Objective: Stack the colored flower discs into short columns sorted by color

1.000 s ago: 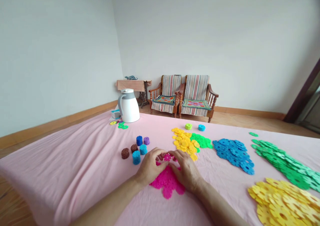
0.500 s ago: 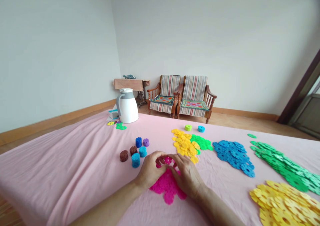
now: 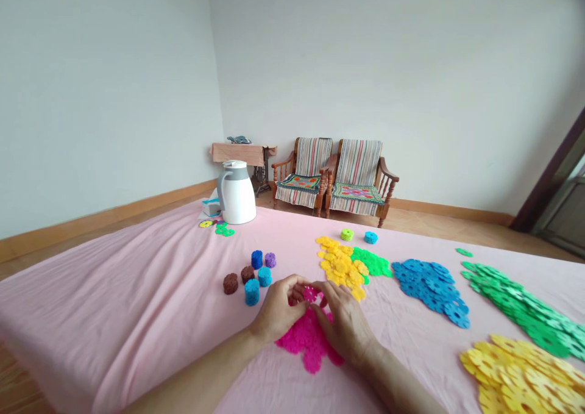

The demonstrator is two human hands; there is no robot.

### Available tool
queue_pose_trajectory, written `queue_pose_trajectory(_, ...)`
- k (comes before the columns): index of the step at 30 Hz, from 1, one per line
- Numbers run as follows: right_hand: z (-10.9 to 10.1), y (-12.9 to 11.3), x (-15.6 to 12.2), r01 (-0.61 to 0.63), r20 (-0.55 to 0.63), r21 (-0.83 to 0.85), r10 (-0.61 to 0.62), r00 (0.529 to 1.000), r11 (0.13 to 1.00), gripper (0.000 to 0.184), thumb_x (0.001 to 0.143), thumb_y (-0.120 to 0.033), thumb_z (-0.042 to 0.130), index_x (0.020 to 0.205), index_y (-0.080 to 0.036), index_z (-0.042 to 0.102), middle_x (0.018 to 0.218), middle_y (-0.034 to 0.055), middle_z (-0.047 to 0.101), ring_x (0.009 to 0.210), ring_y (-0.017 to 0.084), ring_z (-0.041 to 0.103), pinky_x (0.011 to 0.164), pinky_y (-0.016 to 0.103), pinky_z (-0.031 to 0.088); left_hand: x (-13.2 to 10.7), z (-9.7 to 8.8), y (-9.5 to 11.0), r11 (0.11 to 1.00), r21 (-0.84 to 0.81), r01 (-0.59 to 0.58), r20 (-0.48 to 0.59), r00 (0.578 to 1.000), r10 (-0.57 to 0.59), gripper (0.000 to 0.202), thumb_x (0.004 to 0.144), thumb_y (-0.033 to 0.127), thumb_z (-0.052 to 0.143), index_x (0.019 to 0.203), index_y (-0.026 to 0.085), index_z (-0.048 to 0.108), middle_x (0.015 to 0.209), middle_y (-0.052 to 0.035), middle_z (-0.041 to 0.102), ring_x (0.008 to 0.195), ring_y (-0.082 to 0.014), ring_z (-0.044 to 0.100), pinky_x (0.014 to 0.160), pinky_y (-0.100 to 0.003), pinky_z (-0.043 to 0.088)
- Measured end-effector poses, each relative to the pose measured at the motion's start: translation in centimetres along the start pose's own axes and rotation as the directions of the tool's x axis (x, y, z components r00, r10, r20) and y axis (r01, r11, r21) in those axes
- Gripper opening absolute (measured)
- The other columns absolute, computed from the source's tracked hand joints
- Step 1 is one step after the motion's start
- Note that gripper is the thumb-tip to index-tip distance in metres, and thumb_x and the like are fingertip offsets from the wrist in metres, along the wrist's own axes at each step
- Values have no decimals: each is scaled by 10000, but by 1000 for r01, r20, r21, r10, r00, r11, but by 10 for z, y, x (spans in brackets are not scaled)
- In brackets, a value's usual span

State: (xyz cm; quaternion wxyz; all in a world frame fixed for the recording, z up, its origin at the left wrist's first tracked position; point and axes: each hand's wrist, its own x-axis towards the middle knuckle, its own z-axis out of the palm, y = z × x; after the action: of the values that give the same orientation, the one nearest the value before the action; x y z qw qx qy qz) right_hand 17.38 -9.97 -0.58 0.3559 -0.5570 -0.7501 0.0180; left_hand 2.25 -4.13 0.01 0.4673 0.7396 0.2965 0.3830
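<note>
My left hand [image 3: 284, 309] and my right hand [image 3: 343, 321] meet at the fingertips, curled around a few pink snowflake discs [image 3: 311, 294]. Both are closed on these discs, one from each side; how many discs they hold is hidden by the fingers. Just below lies a loose pile of pink snowflake discs [image 3: 307, 344], partly covered by my right hand. Left of my left hand stand short stacks of discs: light blue [image 3: 251, 292], brown [image 3: 230, 283], dark blue [image 3: 256, 258] and purple [image 3: 270, 260].
Beyond my right hand spread piles of yellow discs [image 3: 340, 264], green discs [image 3: 372, 263] and blue discs [image 3: 429, 289]. Larger green [image 3: 521, 304] and yellow heaps [image 3: 525, 374] lie far right. A white jug [image 3: 240, 197] stands at the back left. Two armchairs [image 3: 359, 164] sit beyond the table.
The whole view has shifted slightly, so things sit a little further right. Both hands keep nearly the same grip around the pink discs.
</note>
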Motion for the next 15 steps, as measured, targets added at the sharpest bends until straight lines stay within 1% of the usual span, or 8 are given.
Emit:
queue_pose_trajectory(6, -4, -4, 0, 8, -9, -51, -8, 1000, 999, 230, 819, -139, 520, 1038, -207, 528, 885, 27, 612, 773, 162, 546, 732, 301, 369, 0, -1, -1, 1000, 8, -12, 29, 1000, 12, 309, 687, 43, 530, 976, 127, 599, 835, -47, 653, 770, -156, 607, 690, -252, 476)
queue_pose_trajectory(10, -6, -7, 0, 4, -14, -71, -5, 1000, 997, 206, 817, -149, 530, 1020, -184, 536, 884, 41, 611, 769, 162, 547, 735, 298, 366, -1, -2, -2, 999, 11, -40, 50, 998, 40, 315, 709, 49, 515, 1002, 137, 588, 895, -53, 652, 802, -156, 609, 736, -262, 477)
queue_pose_trajectory(15, -9, -11, 2, 25, -1, -121, -26, 1000, 992, 210, 819, -135, 525, 1025, -172, 540, 867, 47, 621, 786, 172, 565, 721, 295, 366, -2, -2, 0, 999, 22, -36, 44, 998, 35, 325, 698, 45, 519, 1005, 134, 575, 896, -50, 650, 797, -149, 608, 740, -257, 480)
